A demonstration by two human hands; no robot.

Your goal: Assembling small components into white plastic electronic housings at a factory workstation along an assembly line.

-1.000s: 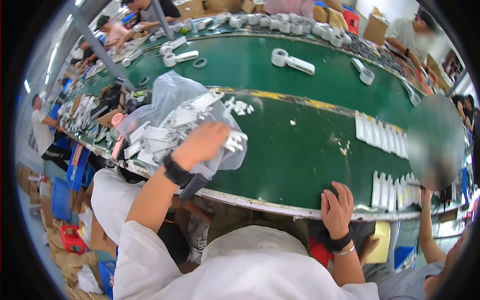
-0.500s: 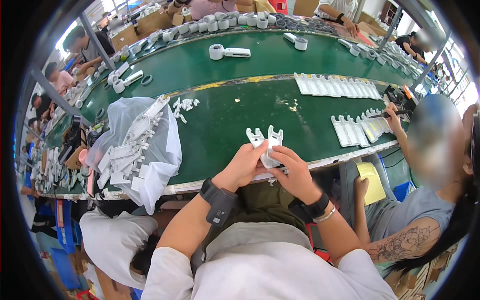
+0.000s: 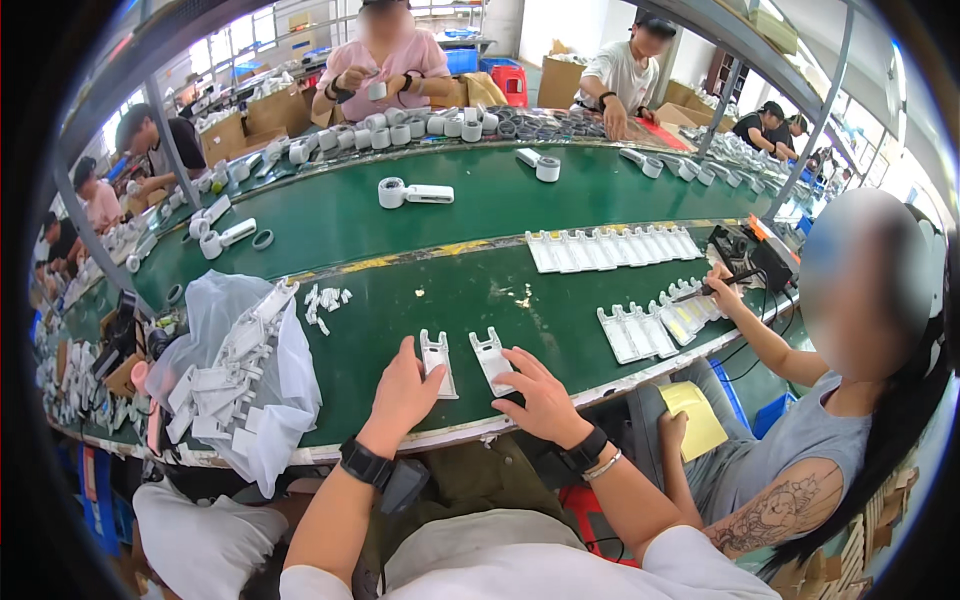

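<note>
Two flat white plastic housings with forked ends stand apart near the table's front edge. Beside the left housing [image 3: 437, 358] is my left hand [image 3: 398, 398], its thumb at the housing's edge and its fingers stretched out. My right hand [image 3: 545, 402] has its fingers spread, the tips touching the right side of the other housing [image 3: 490, 357]. Neither hand is wrapped round a piece. To the left, a clear plastic bag [image 3: 295, 400] lies open, with a heap of white plastic parts [image 3: 225, 385] on it. Small white pieces [image 3: 325, 302] are scattered behind the bag.
A row of white housings [image 3: 610, 250] lies at the back right. Nearer, another row [image 3: 635, 332] lies by a co-worker's hand [image 3: 722, 285] holding a dark pen-like tool. Round-headed white units [image 3: 415, 193] rest on the green belt beyond. Co-workers sit around.
The two housings, held together in my hands before, now sit separately on the table. My hands have moved apart and loosened. The view has tilted up and shifted right.
</note>
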